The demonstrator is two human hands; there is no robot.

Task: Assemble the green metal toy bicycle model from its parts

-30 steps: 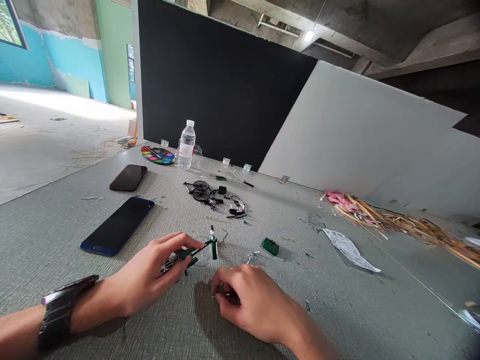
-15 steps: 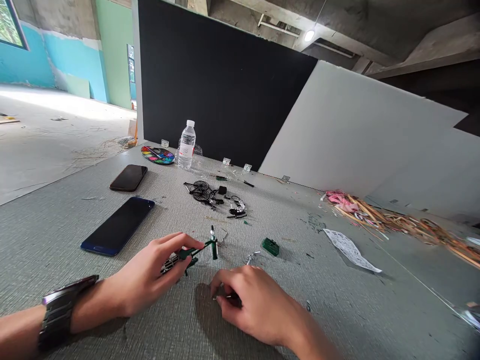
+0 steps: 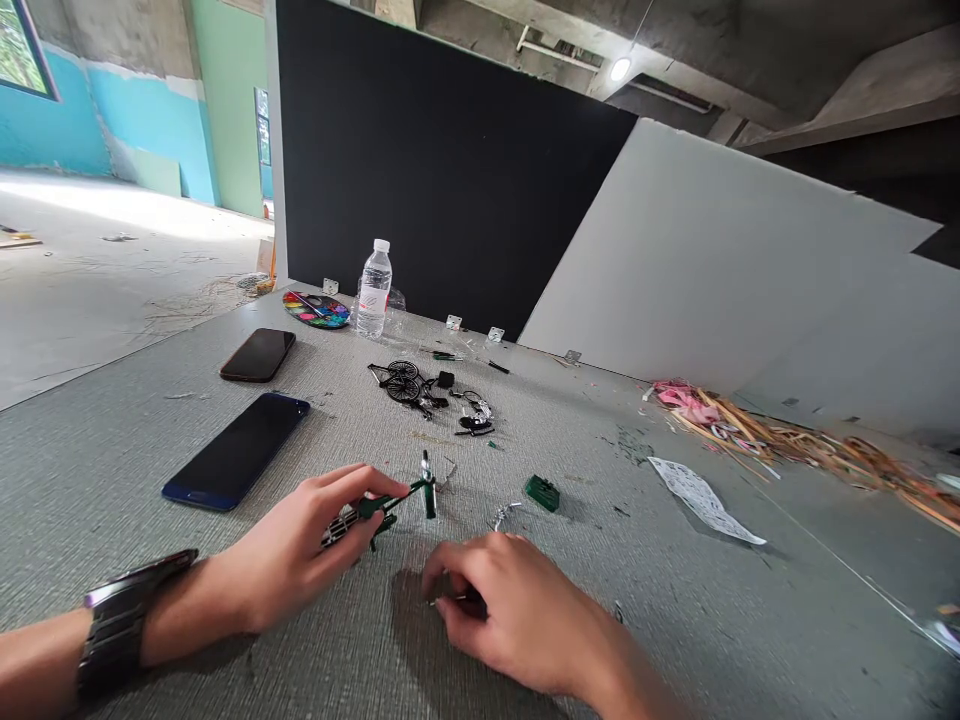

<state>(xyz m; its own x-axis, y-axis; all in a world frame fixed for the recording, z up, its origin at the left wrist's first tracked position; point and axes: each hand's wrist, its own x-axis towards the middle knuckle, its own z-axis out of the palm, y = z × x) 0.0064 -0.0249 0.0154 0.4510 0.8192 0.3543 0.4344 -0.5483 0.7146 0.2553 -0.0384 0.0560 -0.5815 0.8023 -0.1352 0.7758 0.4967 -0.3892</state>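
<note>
**Green model bicycle in my left hand, small part pinched in my right**

My left hand (image 3: 296, 555) grips a green model bicycle (image 3: 375, 507) at about 11 o'clock, its silver-tipped upright end pointing away from my palm and its spoked wheel partly tucked under my fingers. At about 12 o'clock, my right hand (image 3: 510, 615) is narrowed into a pinch on a small silvery piece (image 3: 450, 601), mostly hidden by my fingers. The two hands are near each other, not touching.

Farther out at 12 o'clock, a plastic water bottle (image 3: 373, 290) holds clear water, and at 11 o'clock a round paint palette (image 3: 315, 310) holds bright colours in its wells. A black model bicycle (image 3: 401, 382) lies among loose parts at 12 o'clock. Two phones (image 3: 237, 451) (image 3: 258, 355) lie face up at 10 o'clock, and a green block (image 3: 541, 492) sits at 1 o'clock on the grey table (image 3: 675, 620).
</note>
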